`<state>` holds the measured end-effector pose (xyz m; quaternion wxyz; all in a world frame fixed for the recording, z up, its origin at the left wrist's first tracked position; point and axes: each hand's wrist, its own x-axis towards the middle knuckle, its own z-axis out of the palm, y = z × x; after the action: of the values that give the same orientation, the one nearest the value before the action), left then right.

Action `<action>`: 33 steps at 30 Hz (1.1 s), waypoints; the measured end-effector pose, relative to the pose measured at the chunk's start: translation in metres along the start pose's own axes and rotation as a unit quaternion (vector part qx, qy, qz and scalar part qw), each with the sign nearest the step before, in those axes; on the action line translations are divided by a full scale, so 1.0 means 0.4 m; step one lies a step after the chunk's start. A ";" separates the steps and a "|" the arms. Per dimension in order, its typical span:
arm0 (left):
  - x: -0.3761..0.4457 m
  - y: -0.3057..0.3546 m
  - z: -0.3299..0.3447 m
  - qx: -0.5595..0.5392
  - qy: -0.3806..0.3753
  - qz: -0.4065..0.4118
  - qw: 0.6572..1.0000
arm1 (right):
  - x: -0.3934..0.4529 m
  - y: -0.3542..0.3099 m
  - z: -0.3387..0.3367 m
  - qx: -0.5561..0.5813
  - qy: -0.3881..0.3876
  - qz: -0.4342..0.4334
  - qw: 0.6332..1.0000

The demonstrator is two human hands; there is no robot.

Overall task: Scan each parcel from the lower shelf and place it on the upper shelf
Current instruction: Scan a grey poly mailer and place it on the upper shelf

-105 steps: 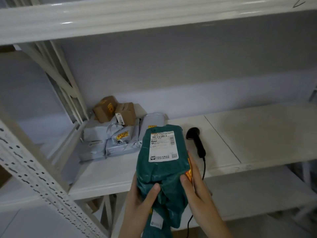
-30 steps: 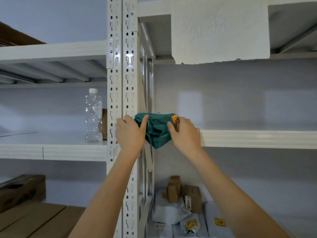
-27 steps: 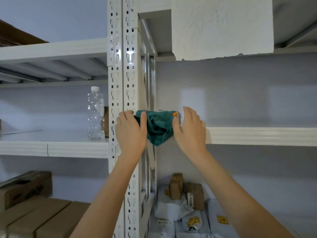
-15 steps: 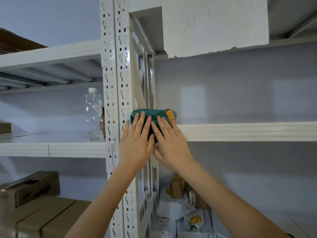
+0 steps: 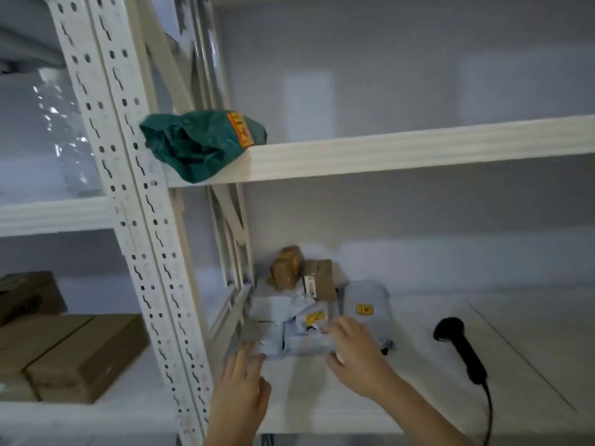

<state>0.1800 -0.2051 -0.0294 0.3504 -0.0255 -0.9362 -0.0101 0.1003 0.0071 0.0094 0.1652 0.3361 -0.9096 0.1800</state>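
Both hands reach into the lower shelf (image 5: 418,365); left hand (image 5: 240,392) open, empty; right hand (image 5: 355,352) open, fingertips touching grey parcels (image 5: 302,329); scanner (image 5: 458,349) right of them; green parcel (image 5: 201,143) above on upper shelf (image 5: 402,152).

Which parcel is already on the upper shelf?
The green parcel, alone at the upper shelf's left end beside the upright, its crumpled end overhanging the front edge. The grey bags and brown boxes remain on the lower shelf.

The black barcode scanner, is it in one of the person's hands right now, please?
No, the black barcode scanner lies on the lower shelf, apart from the right hand, which reaches the grey parcels.
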 end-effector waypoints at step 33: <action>0.316 0.280 0.564 -0.229 -0.265 -0.073 0.934 | 0.148 0.452 0.290 0.215 -0.018 0.495 0.842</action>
<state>-0.0568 -0.0797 -0.1165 0.0729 -0.0384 -0.9665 -0.2430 -0.0844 0.0518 -0.1071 -0.0389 -0.1288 -0.8962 0.4227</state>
